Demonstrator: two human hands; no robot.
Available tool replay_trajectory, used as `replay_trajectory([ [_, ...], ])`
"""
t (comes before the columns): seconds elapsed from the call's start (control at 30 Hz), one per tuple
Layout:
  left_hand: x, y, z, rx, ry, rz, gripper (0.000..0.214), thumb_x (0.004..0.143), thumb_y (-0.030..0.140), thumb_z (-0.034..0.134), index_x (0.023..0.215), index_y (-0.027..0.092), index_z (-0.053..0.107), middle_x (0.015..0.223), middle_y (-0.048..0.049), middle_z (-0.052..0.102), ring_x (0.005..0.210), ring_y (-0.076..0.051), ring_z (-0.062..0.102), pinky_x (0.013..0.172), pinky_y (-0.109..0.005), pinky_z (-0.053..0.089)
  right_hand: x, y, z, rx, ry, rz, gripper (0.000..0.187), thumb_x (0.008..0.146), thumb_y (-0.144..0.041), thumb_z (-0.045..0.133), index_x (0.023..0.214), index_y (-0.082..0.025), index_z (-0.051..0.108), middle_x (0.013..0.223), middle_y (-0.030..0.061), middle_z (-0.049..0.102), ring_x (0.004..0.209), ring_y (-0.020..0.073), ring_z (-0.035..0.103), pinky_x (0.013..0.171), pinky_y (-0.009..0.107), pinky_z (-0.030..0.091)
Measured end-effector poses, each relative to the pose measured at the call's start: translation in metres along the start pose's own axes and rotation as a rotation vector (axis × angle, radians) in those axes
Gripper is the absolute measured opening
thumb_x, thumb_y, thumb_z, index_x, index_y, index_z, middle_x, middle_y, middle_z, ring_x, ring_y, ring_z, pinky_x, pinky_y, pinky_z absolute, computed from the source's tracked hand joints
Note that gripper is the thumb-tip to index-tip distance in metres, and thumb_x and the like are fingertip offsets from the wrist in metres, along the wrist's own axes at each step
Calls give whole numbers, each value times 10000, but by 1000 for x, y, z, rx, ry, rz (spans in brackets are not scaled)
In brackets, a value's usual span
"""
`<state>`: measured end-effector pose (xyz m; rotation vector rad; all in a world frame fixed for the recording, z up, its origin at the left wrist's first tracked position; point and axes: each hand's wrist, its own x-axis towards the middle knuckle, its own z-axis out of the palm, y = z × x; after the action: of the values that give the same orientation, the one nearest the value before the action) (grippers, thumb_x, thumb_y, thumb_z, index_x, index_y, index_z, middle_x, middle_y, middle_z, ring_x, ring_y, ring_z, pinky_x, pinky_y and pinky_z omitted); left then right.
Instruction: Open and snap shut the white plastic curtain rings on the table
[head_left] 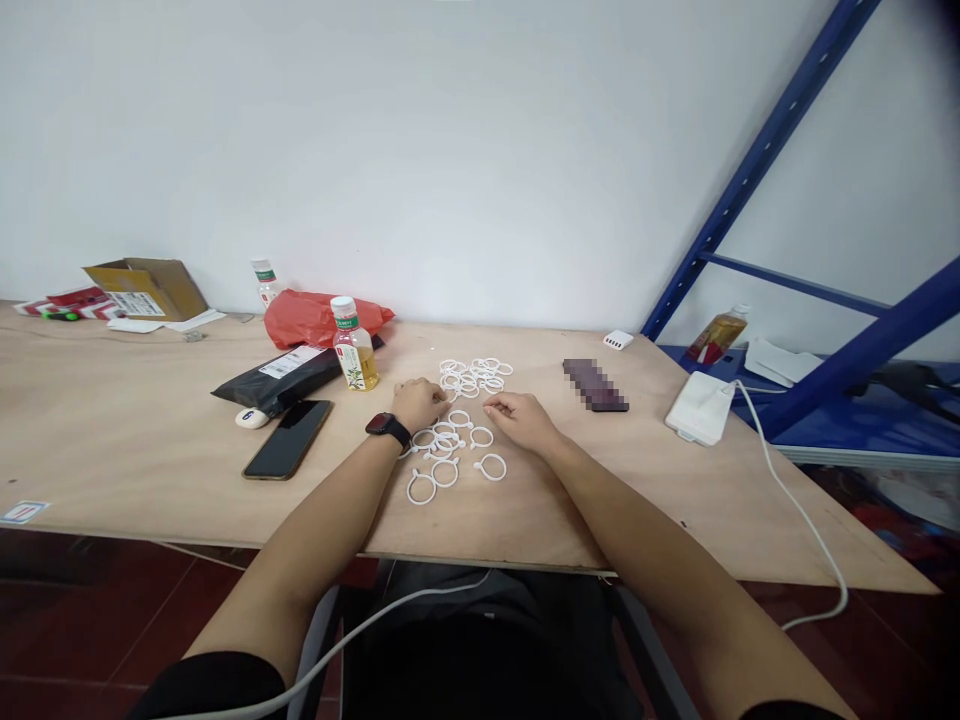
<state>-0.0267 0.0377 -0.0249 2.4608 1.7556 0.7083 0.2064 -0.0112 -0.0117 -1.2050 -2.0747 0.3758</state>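
Observation:
Several white plastic rings lie on the plywood table (135,420) in two groups: a far pile (475,376) and a nearer spread (450,452) between my hands. My left hand (417,403), with a black watch on its wrist, rests on the table with fingers curled by the rings at the pile's near edge. My right hand (521,415) lies beside it, fingers curled and pinched at a ring; what sits between the fingertips is too small to make out.
A black phone (289,438) lies left of my left arm, with a small white object, a juice bottle (354,346), a black mailer bag (279,378) and a red bag behind. A dark box (595,385), white charger (701,408) with cable, cardboard box (148,288) and blue shelving (840,330) stand around.

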Motion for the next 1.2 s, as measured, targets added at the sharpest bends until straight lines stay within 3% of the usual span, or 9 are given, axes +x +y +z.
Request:
replay_trajectory([
  [0.17, 1, 3, -2, -89, 23, 36, 157, 803, 351, 646, 782, 216, 725, 908, -79, 693, 921, -252, 617, 865, -408, 444, 0, -3, 2, 12, 12, 14, 179, 840, -261, 590, 960, -221, 716, 803, 12, 722, 664, 144, 617, 639, 261, 461],
  [0.37, -5, 24, -15, -454, 159, 333, 142, 861, 310, 620, 824, 184, 674, 1115, -104, 650, 1064, -210, 606, 968, -382, 464, 3, 3, 7, 259, 143, 105, 399, 853, -347, 576, 1221, -196, 605, 879, 27, 695, 553, 107, 550, 564, 253, 472],
  [0.53, -13, 42, -19, -524, 82, 479, 105, 861, 288, 616, 837, 193, 652, 1218, -113, 624, 1132, -221, 591, 998, -416, 459, 5, 4, 10, 521, 154, 160, 339, 845, -438, 576, 1053, -179, 645, 704, -4, 624, 510, 106, 522, 495, 234, 443],
  [0.63, -16, 45, -17, -522, 17, 474, 124, 843, 315, 631, 822, 193, 637, 1119, -90, 674, 1063, -218, 624, 956, -398, 479, 5, 1, 10, 541, 167, 163, 285, 829, -433, 597, 941, -176, 650, 640, -17, 585, 510, 108, 513, 495, 229, 428],
  [0.8, -18, 47, -15, -598, -63, 350, 223, 830, 389, 638, 912, 184, 607, 882, -39, 701, 815, -172, 663, 771, -307, 525, 4, -6, 11, 573, 128, 160, 249, 818, -415, 606, 896, -180, 634, 711, -5, 613, 535, 99, 512, 508, 223, 434],
  [0.97, -19, 50, -14, -680, -33, 259, 234, 874, 404, 582, 956, 187, 613, 891, -34, 714, 788, -159, 673, 715, -276, 532, 3, -12, 11, 540, 99, 120, 216, 838, -391, 580, 891, -186, 622, 729, -1, 625, 610, 117, 543, 560, 236, 465],
  [1.1, -19, 53, -15, -612, -9, 291, 248, 912, 398, 525, 844, 186, 635, 802, -13, 708, 730, -145, 650, 700, -267, 512, 3, -12, 13, 559, 79, 110, 215, 842, -400, 578, 870, -188, 604, 741, -2, 624, 643, 127, 563, 599, 252, 490],
  [1.2, -17, 52, -17, -576, 33, 319, 223, 922, 364, 511, 878, 187, 641, 844, -27, 714, 775, -157, 650, 730, -279, 498, 5, -8, 16, 576, 97, 120, 221, 850, -411, 573, 880, -193, 602, 745, 2, 631, 649, 135, 581, 611, 260, 503],
])
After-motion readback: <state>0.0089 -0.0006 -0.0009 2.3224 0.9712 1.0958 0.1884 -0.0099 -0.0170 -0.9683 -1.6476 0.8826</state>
